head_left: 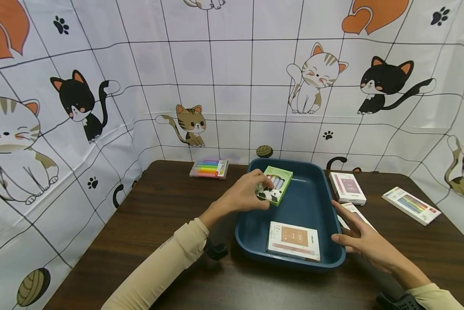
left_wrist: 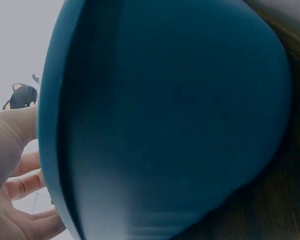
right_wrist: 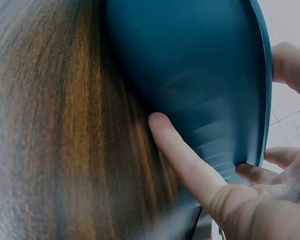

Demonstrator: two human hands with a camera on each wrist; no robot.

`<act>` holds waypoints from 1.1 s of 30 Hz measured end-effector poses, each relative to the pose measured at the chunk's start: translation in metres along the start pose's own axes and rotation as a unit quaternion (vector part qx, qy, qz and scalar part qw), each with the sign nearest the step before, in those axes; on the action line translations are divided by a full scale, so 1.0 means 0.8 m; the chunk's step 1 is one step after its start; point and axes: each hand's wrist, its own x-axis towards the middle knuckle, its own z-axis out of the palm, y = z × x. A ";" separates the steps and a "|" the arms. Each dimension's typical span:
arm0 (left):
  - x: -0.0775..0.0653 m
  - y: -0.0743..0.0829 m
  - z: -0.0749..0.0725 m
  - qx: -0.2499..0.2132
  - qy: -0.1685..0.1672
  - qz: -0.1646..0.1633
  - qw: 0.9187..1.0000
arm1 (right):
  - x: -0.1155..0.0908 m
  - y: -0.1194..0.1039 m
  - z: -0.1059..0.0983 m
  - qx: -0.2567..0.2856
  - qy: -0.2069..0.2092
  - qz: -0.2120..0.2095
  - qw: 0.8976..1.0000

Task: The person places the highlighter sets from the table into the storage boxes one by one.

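Note:
A blue plastic bin point(head_left: 305, 202) stands on the dark wooden table. Over its left side my left hand point(head_left: 249, 191) holds a small green box point(head_left: 281, 178) with a panda picture and pale sticks on its front, thumb and fingers at its near left side. In the left wrist view that hand point(left_wrist: 15, 185) shows beyond the bin's rim point(left_wrist: 49, 120). At the right wall, my right hand point(head_left: 365, 243) touches the bin with extended fingers; in the right wrist view one finger point(right_wrist: 182, 150) lies along its lower outside. Inside the bin's near end lies a white box with an orange panel point(head_left: 294, 239).
Right of the bin lie a white box with a mauve panel point(head_left: 348, 188), another white box point(head_left: 357, 213) partly behind my right hand, and a flat pack with coloured stripes point(head_left: 411, 205). A pack of coloured markers point(head_left: 209, 168) lies at the back left. A cat-print curtain point(head_left: 232, 99) surrounds the table.

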 end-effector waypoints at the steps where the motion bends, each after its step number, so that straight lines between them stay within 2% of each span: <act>1: 0.000 0.001 0.001 -0.001 -0.002 0.001 1.000 | 0.000 0.000 0.000 0.000 0.000 0.001 1.000; 8: 0.002 0.005 0.002 0.002 -0.015 0.005 1.000 | 0.001 -0.001 -0.001 0.009 -0.002 0.000 1.000; 15: 0.004 0.013 0.003 -0.005 -0.045 0.009 0.999 | 0.002 -0.001 -0.003 0.014 -0.002 -0.001 1.000; 24: 0.006 0.015 0.008 0.010 -0.080 -0.007 0.997 | 0.002 0.000 -0.001 0.003 0.002 0.001 1.000; 33: 0.005 0.013 0.008 0.034 -0.058 -0.021 0.998 | 0.001 -0.001 -0.002 -0.005 0.004 0.003 1.000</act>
